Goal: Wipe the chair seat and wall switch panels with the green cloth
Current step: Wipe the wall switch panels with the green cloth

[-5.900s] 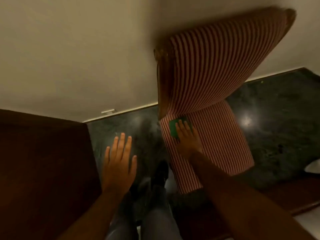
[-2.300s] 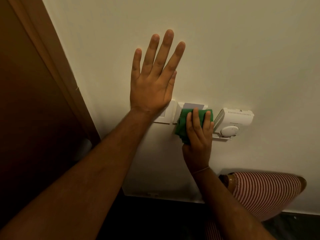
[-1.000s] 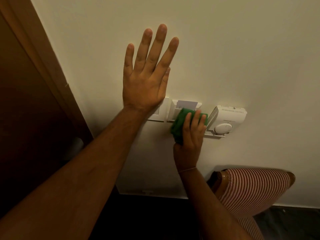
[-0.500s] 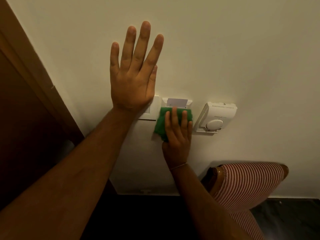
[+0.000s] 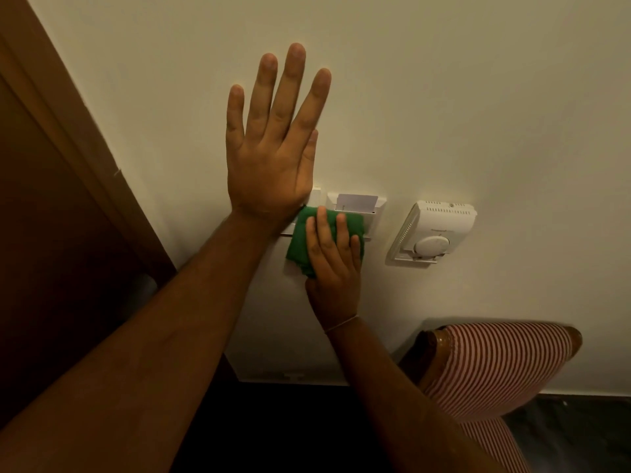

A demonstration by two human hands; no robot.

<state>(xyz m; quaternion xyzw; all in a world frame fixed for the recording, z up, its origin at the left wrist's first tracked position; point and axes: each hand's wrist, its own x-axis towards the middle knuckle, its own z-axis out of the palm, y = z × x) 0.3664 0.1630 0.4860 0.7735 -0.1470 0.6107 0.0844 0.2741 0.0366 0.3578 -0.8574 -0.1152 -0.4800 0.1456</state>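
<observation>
Thermostat flanks switch panel where flat right hand presses green cloth, spread left hand overlapping.

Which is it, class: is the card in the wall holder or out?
In: the card stands in the wall holder, top edge sticking out.

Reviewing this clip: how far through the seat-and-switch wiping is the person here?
Likely done: the chair seat, where the cloth lay seconds ago. In hand: the right hand presses the cloth over the card-slot panel. Left: the panel beside it, mostly hidden behind the left hand; possibly the thermostat.
</observation>
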